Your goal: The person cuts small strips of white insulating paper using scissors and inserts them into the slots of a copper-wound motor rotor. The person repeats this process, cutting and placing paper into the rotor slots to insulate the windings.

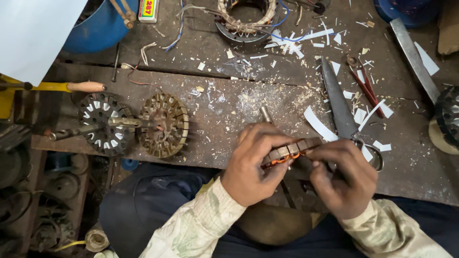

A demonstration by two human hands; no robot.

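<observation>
Two hands: both meet low and right of centre in the frame, over the near edge of the scarred wooden workbench (215,102).
Held thing: a round laminated steel motor core with copper winding in its slots (291,150), seen edge-on, lies between the two hands.
Left hand (253,165): fingers curled over the core's left end, thumb underneath, closed on it.
Right hand (342,177): fingers bent down onto the core's right end; the fingertips seem to press at a slot, though the view there is crowded.
Shaft: a grey metal stub (265,114) sticks up just above the left hand.
Right of the hands: large grey steel scissors (339,107) lie point-up, their handle loop beside the right hand, among white paper strips (318,124).
Left of frame: two slotted round rotor cores on one spindle (136,124).
Top centre: a wound stator ring with loose wires (246,16).
</observation>
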